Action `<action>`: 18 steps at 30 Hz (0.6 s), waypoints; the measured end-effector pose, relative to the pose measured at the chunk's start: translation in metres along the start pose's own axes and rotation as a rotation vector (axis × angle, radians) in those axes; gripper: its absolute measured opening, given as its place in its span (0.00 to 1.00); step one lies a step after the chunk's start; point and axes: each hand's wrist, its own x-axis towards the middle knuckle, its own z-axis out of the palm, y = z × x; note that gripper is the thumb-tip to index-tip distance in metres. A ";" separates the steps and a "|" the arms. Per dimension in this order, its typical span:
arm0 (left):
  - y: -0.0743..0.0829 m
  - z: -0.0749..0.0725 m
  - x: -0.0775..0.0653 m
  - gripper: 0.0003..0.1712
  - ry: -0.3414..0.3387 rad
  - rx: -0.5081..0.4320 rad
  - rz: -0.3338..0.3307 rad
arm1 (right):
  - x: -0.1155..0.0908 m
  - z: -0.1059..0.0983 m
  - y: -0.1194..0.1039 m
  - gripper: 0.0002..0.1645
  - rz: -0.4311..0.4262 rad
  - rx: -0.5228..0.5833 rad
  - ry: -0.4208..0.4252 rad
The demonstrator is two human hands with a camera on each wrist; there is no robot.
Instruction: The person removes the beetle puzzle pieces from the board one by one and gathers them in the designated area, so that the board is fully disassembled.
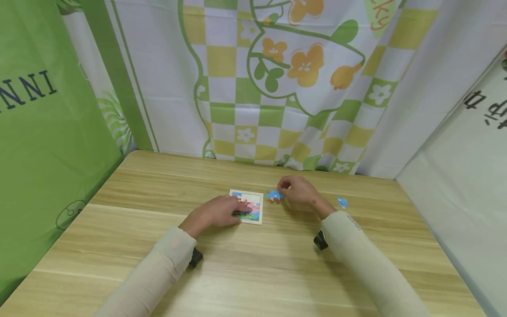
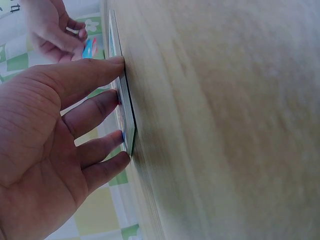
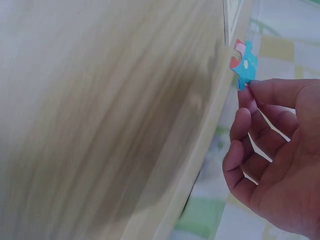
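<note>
A small jigsaw tray (image 1: 261, 209) with a pale frame lies on the table, its picture pink, red, green and blue. At the upper part of the tray, a bare cream area shows beside a blue piece. My left hand (image 1: 221, 211) rests on its left side, fingertips on the picture and thumb at the near edge. Just right of the tray, my right hand (image 1: 299, 190) pinches a blue jigsaw piece (image 3: 246, 65) with red and pink parts between thumb and index finger. The other right fingers curl loosely beneath.
Another blue jigsaw piece (image 1: 342, 202) lies on the wooden table (image 1: 253, 273), to the right of my right hand. A checked, flowered curtain (image 1: 277, 127) hangs behind the far edge. Green cloth (image 1: 47, 145) hangs at the left, and a white panel (image 1: 459, 176) stands at the right.
</note>
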 end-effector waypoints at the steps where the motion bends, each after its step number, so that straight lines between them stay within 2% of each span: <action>1: 0.000 0.000 0.000 0.28 0.000 0.001 -0.002 | -0.003 -0.004 0.005 0.07 0.006 0.002 -0.003; 11: 0.002 -0.002 -0.001 0.27 0.015 -0.015 0.006 | -0.025 -0.044 0.047 0.12 0.070 -0.017 -0.049; 18: 0.002 -0.002 -0.001 0.27 0.012 -0.011 0.008 | -0.029 -0.056 0.068 0.11 0.100 -0.062 -0.109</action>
